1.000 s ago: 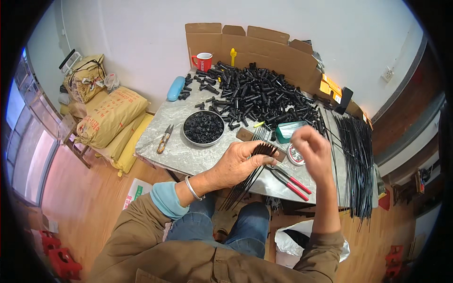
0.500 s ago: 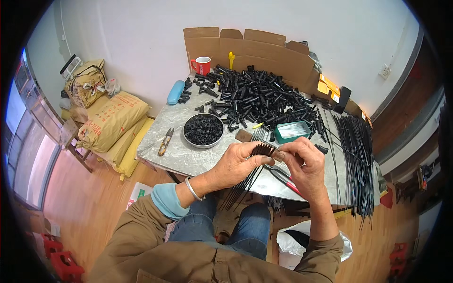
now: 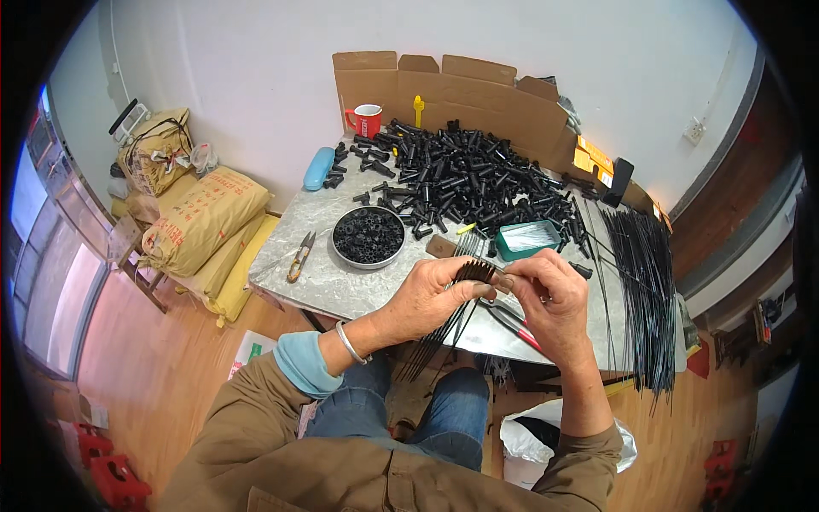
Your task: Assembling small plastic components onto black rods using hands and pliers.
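My left hand (image 3: 426, 299) is closed round a fan of thin dark rods (image 3: 429, 348), which hang down past the table's near edge toward my knees. Their upper ends spread side by side above my thumb. Right beside them, my right hand (image 3: 553, 299) pinches at the rod ends. Whatever lies between its fingertips is too small to make out. Red-handled pliers (image 3: 519, 328) lie under my hands. Just beyond is a green dish (image 3: 505, 251) with thin pale pins. A metal bowl (image 3: 365, 265) of small black rings (image 3: 368, 232) stands to the left.
Black plastic tube-like parts (image 3: 469, 171) are heaped at the table's back, against a cardboard screen (image 3: 461, 85). Long black rods (image 3: 640, 282) overhang the right edge. Snips (image 3: 299, 258), a blue case (image 3: 319, 168) and a red mug (image 3: 368, 125) lie left. Sacks (image 3: 209, 209) are stacked left.
Almost nothing differs. Both hands stay together at the rod ends, with only slight finger movement in the right hand.
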Tool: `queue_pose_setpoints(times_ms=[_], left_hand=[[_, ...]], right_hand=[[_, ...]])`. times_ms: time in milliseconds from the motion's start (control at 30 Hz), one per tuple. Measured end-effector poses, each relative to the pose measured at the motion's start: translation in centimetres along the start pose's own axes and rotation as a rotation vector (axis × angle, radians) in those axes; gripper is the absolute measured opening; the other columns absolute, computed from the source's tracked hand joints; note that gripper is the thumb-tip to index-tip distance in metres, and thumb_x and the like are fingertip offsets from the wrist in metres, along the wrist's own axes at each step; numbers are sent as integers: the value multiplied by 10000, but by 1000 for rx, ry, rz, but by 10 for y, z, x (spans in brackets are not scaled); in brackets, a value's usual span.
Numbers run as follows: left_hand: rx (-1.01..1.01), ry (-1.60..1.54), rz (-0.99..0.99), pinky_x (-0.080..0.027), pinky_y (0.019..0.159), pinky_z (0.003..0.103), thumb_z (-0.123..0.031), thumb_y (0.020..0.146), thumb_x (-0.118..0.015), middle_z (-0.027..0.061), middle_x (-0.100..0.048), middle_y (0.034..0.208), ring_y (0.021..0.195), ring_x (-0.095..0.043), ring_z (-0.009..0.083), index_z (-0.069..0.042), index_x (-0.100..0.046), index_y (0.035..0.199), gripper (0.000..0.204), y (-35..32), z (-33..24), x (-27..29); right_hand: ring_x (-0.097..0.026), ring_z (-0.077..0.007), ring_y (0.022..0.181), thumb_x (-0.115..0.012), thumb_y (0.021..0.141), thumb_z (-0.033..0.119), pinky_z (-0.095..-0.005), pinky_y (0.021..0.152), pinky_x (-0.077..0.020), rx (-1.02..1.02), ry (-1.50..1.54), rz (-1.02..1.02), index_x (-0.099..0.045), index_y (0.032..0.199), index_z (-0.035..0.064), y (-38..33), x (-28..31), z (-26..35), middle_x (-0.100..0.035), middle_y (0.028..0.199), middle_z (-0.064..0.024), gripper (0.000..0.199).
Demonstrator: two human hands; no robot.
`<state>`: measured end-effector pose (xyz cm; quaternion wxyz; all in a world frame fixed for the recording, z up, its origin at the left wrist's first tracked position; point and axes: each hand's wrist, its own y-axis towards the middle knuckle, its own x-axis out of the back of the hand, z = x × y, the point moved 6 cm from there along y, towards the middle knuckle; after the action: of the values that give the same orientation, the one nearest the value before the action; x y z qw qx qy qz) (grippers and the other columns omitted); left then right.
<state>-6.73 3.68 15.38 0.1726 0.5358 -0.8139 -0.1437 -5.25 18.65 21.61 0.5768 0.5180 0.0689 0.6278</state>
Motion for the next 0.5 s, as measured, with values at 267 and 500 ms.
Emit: queue_pose_setpoints(times_ms=[267,500], left_hand=[[-33,39,19,-511,791,265,-122,931,-589,55,-706,899,862,-652,115,-1,-663,1018,166,1,-5,-7],[-27,42,7,-511,795,266,-128,941,-576,58,-708,904,879,-655,116,-2,-662,1025,174,1,-3,-6]], right_hand=[[-582,-123,609,-742,730,-19,-246,515,-463,128,-149,22,-668,823,16,4,8,17,-601,740,-50,124],[-585,-170,604,-735,722,-3,-282,522,-464,95,-166,-22,-659,809,34,1,7,15,-595,713,-56,121]])
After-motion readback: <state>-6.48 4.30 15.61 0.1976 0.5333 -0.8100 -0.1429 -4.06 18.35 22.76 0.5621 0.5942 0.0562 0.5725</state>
